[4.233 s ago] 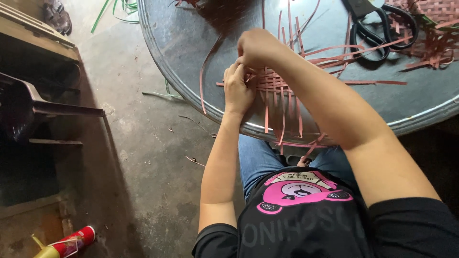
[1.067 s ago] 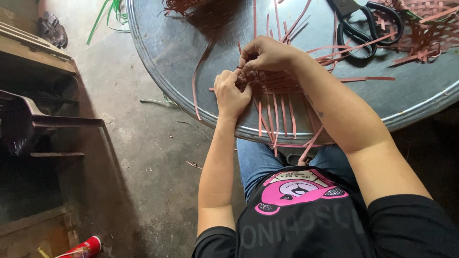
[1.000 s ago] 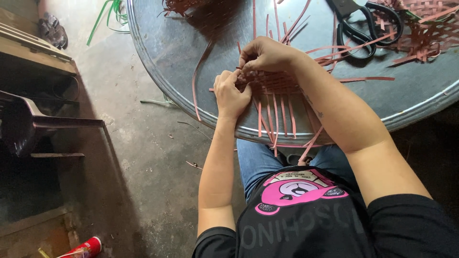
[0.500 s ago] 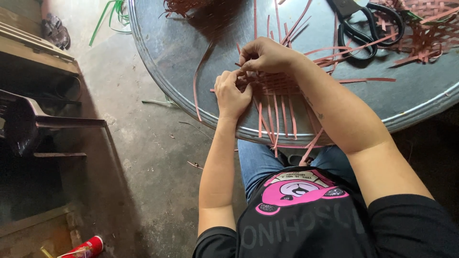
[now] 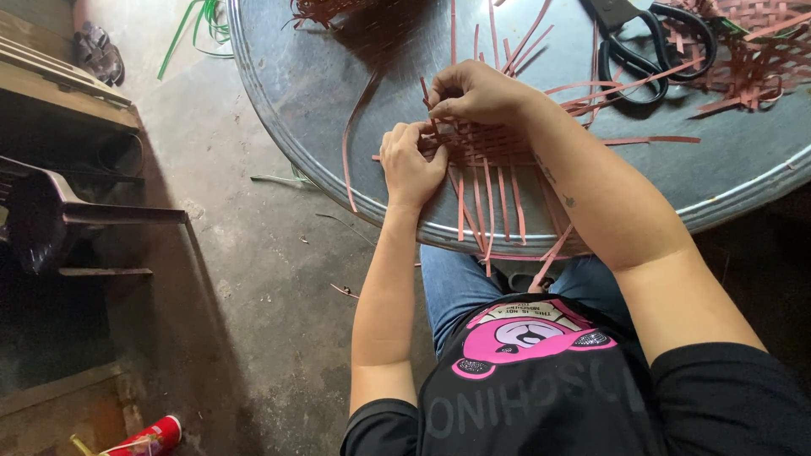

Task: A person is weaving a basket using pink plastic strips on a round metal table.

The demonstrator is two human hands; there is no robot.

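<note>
A flat weave of reddish-brown strips (image 5: 498,156) lies on the round metal table (image 5: 338,76) in front of me, with loose ends hanging over the near rim. My left hand (image 5: 410,160) presses and pinches the weave at its left edge. Just above it, my right hand (image 5: 477,91) pinches one upright strip at the weave's top left corner. The two hands nearly touch.
Black scissors (image 5: 655,46) lie at the table's far right beside another woven piece (image 5: 760,51). A long loose strip (image 5: 351,135) curls left of my hands. A dark plastic chair (image 5: 51,215), green strips (image 5: 198,25), sandals (image 5: 97,51) and a red can (image 5: 152,437) are on the concrete floor.
Compared with several seconds ago, both hands sit slightly higher on the weave. Over the last second they have barely shifted, fingers working the same strip.
</note>
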